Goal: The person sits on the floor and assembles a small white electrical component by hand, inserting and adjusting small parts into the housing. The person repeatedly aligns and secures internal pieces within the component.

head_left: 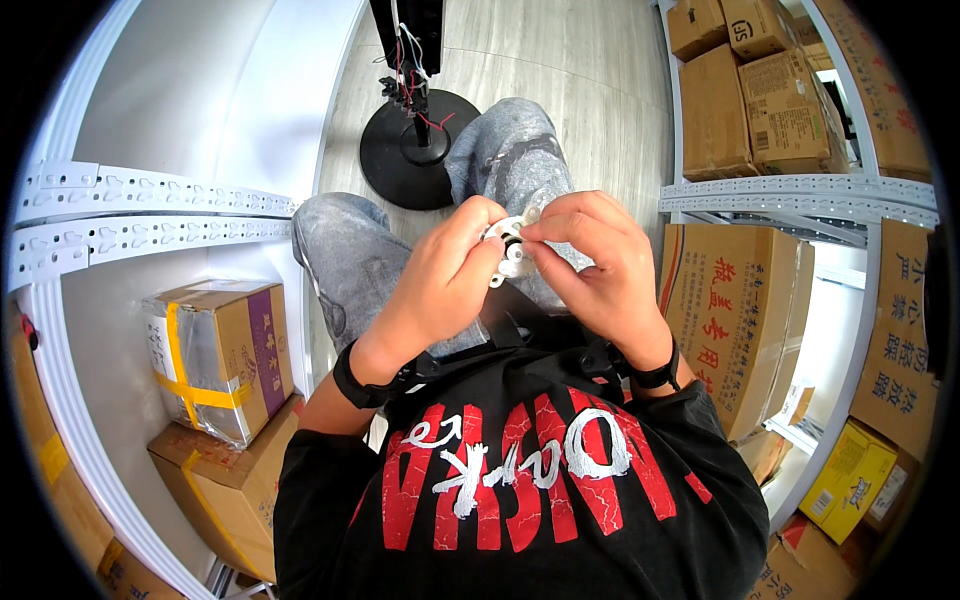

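Note:
Between my two hands, above my lap, is a small white plastic part point(513, 262) with rounded lobes, holes and a dark ring near its middle. My left hand point(445, 272) pinches its left side between thumb and fingers. On the other side, my right hand point(592, 258) is closed, its thumb and fingertips pressed at the part's right and upper edge. Whether a smaller piece sits in the right fingertips is hidden. A black band is around each wrist. Beneath the hands lie my grey jeans point(355, 265).
Ahead stands a black pole with loose wires on a round black base point(375, 150). White perforated shelving point(180, 195) rises at the left, holding a taped box point(262, 335). Shelves at the right carry several cardboard boxes point(735, 300) and a yellow box point(848, 480).

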Action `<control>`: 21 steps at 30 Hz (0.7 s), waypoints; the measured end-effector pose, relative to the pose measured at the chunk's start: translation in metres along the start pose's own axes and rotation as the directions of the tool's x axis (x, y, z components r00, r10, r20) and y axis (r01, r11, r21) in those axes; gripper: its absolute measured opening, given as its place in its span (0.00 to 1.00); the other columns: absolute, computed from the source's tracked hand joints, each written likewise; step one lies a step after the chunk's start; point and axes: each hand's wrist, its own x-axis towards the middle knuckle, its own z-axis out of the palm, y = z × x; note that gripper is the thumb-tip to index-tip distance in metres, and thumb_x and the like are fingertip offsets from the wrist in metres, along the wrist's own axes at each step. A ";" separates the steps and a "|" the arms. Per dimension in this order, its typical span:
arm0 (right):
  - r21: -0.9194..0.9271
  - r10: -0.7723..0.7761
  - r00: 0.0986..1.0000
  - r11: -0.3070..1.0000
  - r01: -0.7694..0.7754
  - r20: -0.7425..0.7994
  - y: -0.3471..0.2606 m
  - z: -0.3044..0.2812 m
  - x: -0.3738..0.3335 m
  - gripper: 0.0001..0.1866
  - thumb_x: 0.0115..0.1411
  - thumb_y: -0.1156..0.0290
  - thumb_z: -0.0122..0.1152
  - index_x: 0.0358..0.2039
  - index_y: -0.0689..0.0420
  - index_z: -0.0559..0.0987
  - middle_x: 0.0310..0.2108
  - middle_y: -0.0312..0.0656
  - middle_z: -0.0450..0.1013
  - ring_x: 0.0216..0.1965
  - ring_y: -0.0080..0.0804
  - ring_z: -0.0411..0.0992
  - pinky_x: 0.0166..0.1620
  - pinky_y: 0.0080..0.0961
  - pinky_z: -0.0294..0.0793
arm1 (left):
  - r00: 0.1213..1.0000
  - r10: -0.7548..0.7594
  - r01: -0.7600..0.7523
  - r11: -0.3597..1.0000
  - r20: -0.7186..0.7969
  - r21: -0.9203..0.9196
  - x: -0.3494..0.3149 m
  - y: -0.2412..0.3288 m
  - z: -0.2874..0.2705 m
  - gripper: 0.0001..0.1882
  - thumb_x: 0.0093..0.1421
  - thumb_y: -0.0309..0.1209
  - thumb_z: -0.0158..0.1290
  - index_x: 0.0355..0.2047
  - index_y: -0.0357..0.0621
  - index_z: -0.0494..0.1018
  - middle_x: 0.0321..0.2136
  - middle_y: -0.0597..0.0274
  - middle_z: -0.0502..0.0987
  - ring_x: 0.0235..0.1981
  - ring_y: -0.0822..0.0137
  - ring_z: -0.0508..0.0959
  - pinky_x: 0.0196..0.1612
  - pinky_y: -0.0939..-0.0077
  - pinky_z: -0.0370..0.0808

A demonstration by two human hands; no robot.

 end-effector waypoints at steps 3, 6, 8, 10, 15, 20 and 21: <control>0.009 0.003 1.000 1.000 -0.003 0.006 -0.001 0.000 0.001 0.10 0.48 0.80 0.69 0.32 0.56 0.82 0.33 0.39 0.76 0.35 0.41 0.75 0.39 0.33 0.75 | 1.000 0.013 -0.012 1.000 -0.007 0.022 -0.001 0.001 0.001 0.07 0.63 0.26 0.46 0.39 0.35 0.68 0.28 0.46 0.74 0.29 0.52 0.76 0.35 0.64 0.71; 0.021 0.011 1.000 1.000 -0.012 0.011 -0.002 0.001 0.002 0.10 0.48 0.80 0.69 0.32 0.56 0.82 0.33 0.39 0.77 0.35 0.41 0.76 0.39 0.33 0.75 | 0.999 0.045 -0.045 0.998 -0.017 0.047 -0.002 0.000 0.001 0.07 0.63 0.26 0.46 0.39 0.35 0.68 0.28 0.46 0.74 0.29 0.51 0.75 0.35 0.63 0.71; 0.031 0.024 1.000 0.999 -0.024 0.003 -0.002 0.002 0.001 0.09 0.49 0.80 0.69 0.33 0.56 0.82 0.32 0.39 0.77 0.35 0.41 0.76 0.39 0.33 0.75 | 0.999 0.050 -0.049 0.998 -0.013 0.039 -0.002 0.000 0.001 0.07 0.64 0.27 0.47 0.40 0.35 0.68 0.28 0.46 0.74 0.29 0.50 0.75 0.34 0.63 0.71; 0.039 0.023 1.000 0.999 -0.022 -0.008 0.000 0.003 0.000 0.09 0.49 0.80 0.69 0.33 0.56 0.82 0.32 0.39 0.77 0.35 0.41 0.76 0.38 0.33 0.75 | 0.998 0.057 -0.056 0.998 -0.013 0.037 -0.002 0.001 0.001 0.08 0.64 0.27 0.47 0.40 0.35 0.68 0.28 0.46 0.74 0.28 0.50 0.75 0.34 0.63 0.71; 0.008 0.020 0.999 1.000 -0.019 -0.035 -0.002 0.004 0.000 0.09 0.50 0.79 0.68 0.33 0.55 0.82 0.30 0.39 0.77 0.33 0.40 0.76 0.37 0.32 0.75 | 0.998 0.057 -0.056 0.997 -0.022 0.047 -0.002 0.004 0.002 0.07 0.65 0.27 0.47 0.39 0.35 0.68 0.27 0.46 0.74 0.28 0.49 0.75 0.34 0.64 0.71; -0.015 0.020 0.999 1.000 -0.019 0.028 -0.004 0.000 0.001 0.11 0.49 0.83 0.68 0.35 0.58 0.84 0.31 0.41 0.78 0.34 0.37 0.77 0.39 0.28 0.75 | 0.995 0.086 -0.083 0.995 -0.049 0.064 -0.001 -0.001 0.003 0.06 0.65 0.27 0.47 0.38 0.35 0.69 0.28 0.45 0.74 0.29 0.46 0.76 0.34 0.63 0.71; -0.020 0.011 1.000 1.000 -0.011 0.013 -0.004 0.001 0.001 0.11 0.49 0.82 0.68 0.34 0.57 0.83 0.31 0.40 0.78 0.33 0.38 0.76 0.38 0.29 0.75 | 0.996 0.081 -0.079 0.995 -0.043 0.061 -0.001 0.000 0.003 0.06 0.65 0.26 0.46 0.38 0.35 0.69 0.28 0.45 0.74 0.29 0.46 0.76 0.34 0.62 0.71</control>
